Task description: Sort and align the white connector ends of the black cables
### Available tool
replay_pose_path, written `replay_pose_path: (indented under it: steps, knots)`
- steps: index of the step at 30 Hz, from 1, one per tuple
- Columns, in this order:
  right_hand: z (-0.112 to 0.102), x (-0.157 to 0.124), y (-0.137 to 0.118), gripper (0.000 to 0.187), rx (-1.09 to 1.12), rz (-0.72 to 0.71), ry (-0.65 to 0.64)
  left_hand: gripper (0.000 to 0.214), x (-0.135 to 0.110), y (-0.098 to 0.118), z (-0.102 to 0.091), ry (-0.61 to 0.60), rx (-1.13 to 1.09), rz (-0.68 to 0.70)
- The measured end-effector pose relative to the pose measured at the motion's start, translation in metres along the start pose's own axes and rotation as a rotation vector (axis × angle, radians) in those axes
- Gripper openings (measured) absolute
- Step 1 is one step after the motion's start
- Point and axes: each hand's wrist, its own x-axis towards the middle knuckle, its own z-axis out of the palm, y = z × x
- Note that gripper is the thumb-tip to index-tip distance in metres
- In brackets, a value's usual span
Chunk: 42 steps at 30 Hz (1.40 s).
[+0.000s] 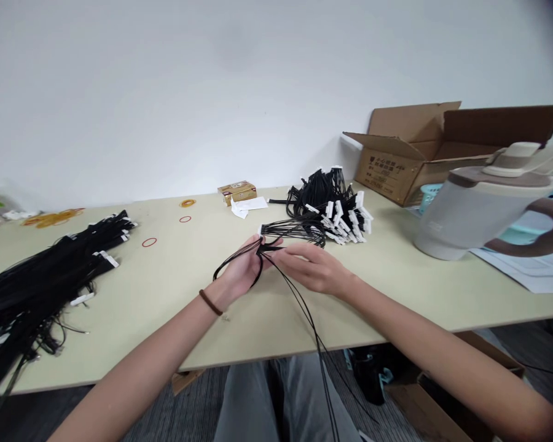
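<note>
My left hand (243, 269) is closed around a small bundle of thin black cables (291, 231) above the pale table (166, 288). The bundle's white connector ends fan out toward the far side. Its long tails loop under my hand and hang down over the table's front edge (320, 350). My right hand (311, 265) pinches the same cables just right of my left fingers. A brown hair tie sits on my left wrist (211, 302).
A heap of folded black cables with white connectors (334, 205) lies just beyond my hands. A long pile of loose black cables (41, 270) fills the left. Red rubber bands (149, 242), a small box (238, 191), an open carton (424, 153) and a white kettle (483, 212) stand around.
</note>
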Motion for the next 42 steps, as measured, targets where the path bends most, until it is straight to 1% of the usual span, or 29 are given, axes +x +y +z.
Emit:
replay_pose_path:
  steps: [2, 3, 6, 8, 11, 14, 19, 22, 24, 27, 28, 29, 31, 33, 34, 35, 37, 39, 41, 42]
  knots:
    - [0.003, 0.001, -0.001, 0.014, -0.012, -0.076, -0.035, 0.01, 0.001, 0.003, 0.0, 0.054, -0.038, -0.076]
    - [0.005, 0.002, 0.0, 0.016, -0.022, -0.091, -0.055, 0.009, 0.001, 0.003, 0.0, 0.068, -0.054, -0.094]
    - [0.01, 0.004, 0.002, 0.022, -0.019, -0.04, -0.139, 0.007, 0.002, 0.002, 0.0, 0.066, -0.084, -0.107]
    - [0.013, 0.004, 0.004, 0.024, -0.011, -0.047, -0.177, 0.007, 0.002, 0.0, -0.001, 0.051, -0.087, -0.122]
    - [0.015, 0.004, 0.006, 0.025, -0.017, -0.095, -0.171, 0.009, 0.002, -0.001, -0.001, 0.042, -0.083, -0.136]
    - [0.016, 0.004, 0.005, 0.025, 0.003, -0.077, -0.159, 0.009, 0.001, -0.002, -0.001, 0.029, -0.068, -0.133]
    - [0.02, 0.001, 0.007, 0.025, 0.079, 0.028, -0.127, 0.01, 0.002, -0.003, -0.002, 0.006, -0.075, -0.134]
    - [0.022, -0.001, 0.006, 0.021, 0.21, 0.091, -0.063, 0.012, 0.003, -0.003, -0.002, 0.012, -0.102, -0.11]
    - [0.02, 0.001, 0.002, 0.021, 0.373, 0.192, -0.01, 0.014, 0.005, -0.003, -0.002, 0.056, -0.108, -0.071]
    - [0.009, 0.009, -0.008, 0.02, 0.658, 0.459, 0.025, 0.014, 0.006, -0.001, -0.003, 0.116, -0.097, -0.015]
    - [0.004, 0.011, -0.01, 0.019, 0.736, 0.561, 0.062, 0.013, 0.006, 0.0, -0.004, 0.121, -0.082, -0.004]
    - [-0.001, 0.014, -0.012, 0.018, 0.82, 0.655, 0.141, 0.012, 0.006, 0.0, -0.005, 0.12, -0.062, 0.01]
    - [-0.009, 0.018, -0.009, 0.017, 0.95, 0.814, 0.384, 0.011, 0.006, 0.002, -0.007, 0.133, -0.014, 0.038]
    - [-0.016, 0.019, -0.001, 0.016, 0.992, 0.932, 0.65, 0.01, 0.004, 0.002, -0.008, 0.165, 0.022, 0.069]
    - [-0.019, 0.019, 0.004, 0.016, 0.97, 0.976, 0.747, 0.01, 0.004, 0.003, -0.008, 0.179, 0.034, 0.084]
    - [-0.022, 0.018, 0.008, 0.016, 0.92, 1.008, 0.81, 0.01, 0.003, 0.002, -0.007, 0.185, 0.046, 0.098]
    - [-0.026, 0.016, 0.014, 0.018, 0.742, 1.013, 0.852, 0.011, 0.002, 0.002, -0.006, 0.167, 0.074, 0.128]
    - [-0.027, 0.015, 0.014, 0.02, 0.479, 0.919, 0.79, 0.013, 0.001, 0.0, -0.004, 0.132, 0.101, 0.145]
    - [-0.025, 0.014, 0.007, 0.016, 0.242, 0.733, 0.653, 0.014, 0.002, -0.001, -0.004, 0.096, 0.118, 0.152]
    - [-0.022, 0.014, 0.002, 0.013, 0.163, 0.632, 0.57, 0.015, 0.002, -0.001, -0.004, 0.078, 0.121, 0.157]
